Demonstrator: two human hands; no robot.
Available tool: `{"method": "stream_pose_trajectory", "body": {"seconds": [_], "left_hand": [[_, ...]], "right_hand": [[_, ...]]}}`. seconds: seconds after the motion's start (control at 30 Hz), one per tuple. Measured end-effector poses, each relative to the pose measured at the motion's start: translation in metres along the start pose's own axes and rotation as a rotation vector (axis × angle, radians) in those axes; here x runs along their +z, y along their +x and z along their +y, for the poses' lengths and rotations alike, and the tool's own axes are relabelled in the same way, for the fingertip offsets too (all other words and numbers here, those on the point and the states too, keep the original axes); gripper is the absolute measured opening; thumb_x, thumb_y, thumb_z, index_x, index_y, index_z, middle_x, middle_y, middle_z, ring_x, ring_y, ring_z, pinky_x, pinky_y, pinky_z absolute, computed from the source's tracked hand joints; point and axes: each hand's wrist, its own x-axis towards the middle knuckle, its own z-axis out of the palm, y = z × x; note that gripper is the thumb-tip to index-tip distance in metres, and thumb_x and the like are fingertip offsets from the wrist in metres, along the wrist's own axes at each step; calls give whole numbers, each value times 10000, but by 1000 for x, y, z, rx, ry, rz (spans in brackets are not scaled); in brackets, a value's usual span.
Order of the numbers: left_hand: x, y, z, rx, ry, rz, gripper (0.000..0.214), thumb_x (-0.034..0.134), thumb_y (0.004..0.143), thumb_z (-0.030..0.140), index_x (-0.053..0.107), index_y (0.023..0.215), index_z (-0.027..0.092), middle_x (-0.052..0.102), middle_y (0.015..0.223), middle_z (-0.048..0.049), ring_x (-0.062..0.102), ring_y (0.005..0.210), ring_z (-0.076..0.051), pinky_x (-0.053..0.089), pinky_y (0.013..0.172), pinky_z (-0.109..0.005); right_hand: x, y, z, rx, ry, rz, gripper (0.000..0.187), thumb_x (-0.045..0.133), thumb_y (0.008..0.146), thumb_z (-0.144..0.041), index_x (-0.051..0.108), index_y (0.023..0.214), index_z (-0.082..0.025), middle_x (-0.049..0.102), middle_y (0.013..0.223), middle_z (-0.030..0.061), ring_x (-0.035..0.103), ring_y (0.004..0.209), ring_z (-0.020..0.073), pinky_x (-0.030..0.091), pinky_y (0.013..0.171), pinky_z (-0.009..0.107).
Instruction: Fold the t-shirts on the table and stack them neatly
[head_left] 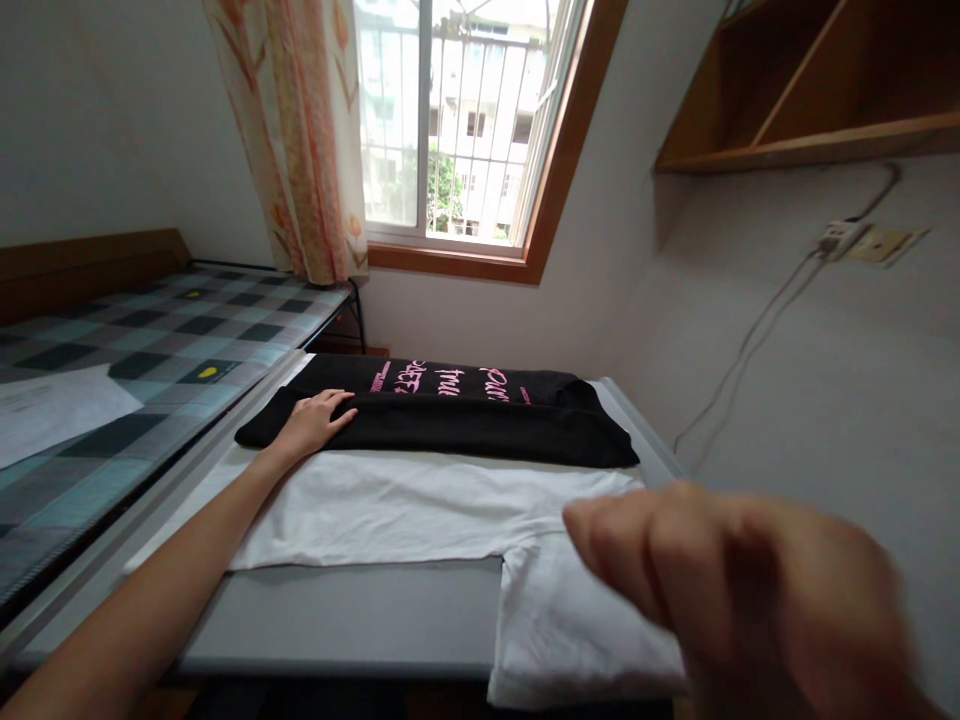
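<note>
Black cloth [487,428] mid-frame looks folded over, left hand [315,422] loose on it, white sleeve [562,630] at lower right still unfolded, can't tell if blurry right hand [742,580] grips anything.

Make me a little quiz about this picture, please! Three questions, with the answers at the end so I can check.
1. Which hand rests on the black cloth? (a) left (b) right
2. True or false: the paper lies on the checked mattress.
3. Fill in the colour: the writing on the black cloth is ____.

Key:
1. a, the left hand
2. True
3. pink
</note>
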Motion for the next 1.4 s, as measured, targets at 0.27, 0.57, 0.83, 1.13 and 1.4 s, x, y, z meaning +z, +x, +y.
{"method": "stream_pose_trajectory", "body": {"seconds": [0.27,0.57,0.83,1.13,1.4], "left_hand": [[0,0,0,41,13,37,494,419,915,457,580,1290,178,548,1386,-114,489,1290,-266,382,1047,-394],[-3,-6,35,305,-106,-20,540,412,925,522,519,1382,255,501,1445,-67,423,1357,-246,307,1122,-428],[4,1,15,-4,26,-145,586,307,946,556,415,1454,286,360,1538,-59,280,1435,-272,182,1141,-536],[-4,2,-31,-276,144,-163,676,266,922,595,378,1480,230,340,1545,-115,270,1436,-285,225,1128,-510],[-1,-2,-26,-248,163,-156,684,270,925,592,233,1531,279,308,1562,-110,233,1447,-307,207,1121,-554]], "right_hand": [[-108,-14,123,492,-735,578,228,571,850,-351,692,956,-189,682,793,43,638,725,178,514,696,315],[-128,-82,203,842,-1338,419,393,459,941,-418,646,1227,-223,575,1352,117,515,1260,271,400,1034,450],[-136,-95,214,902,-1428,414,501,364,969,-473,565,1342,-207,495,1435,122,372,1375,293,324,1086,447],[-144,-107,207,1088,-1486,543,580,303,968,-530,482,1419,-212,422,1488,150,319,1396,328,222,1108,556],[-140,-106,206,1238,-1521,491,583,304,957,-530,432,1448,-243,464,1455,120,426,1314,273,287,1078,440]]}}
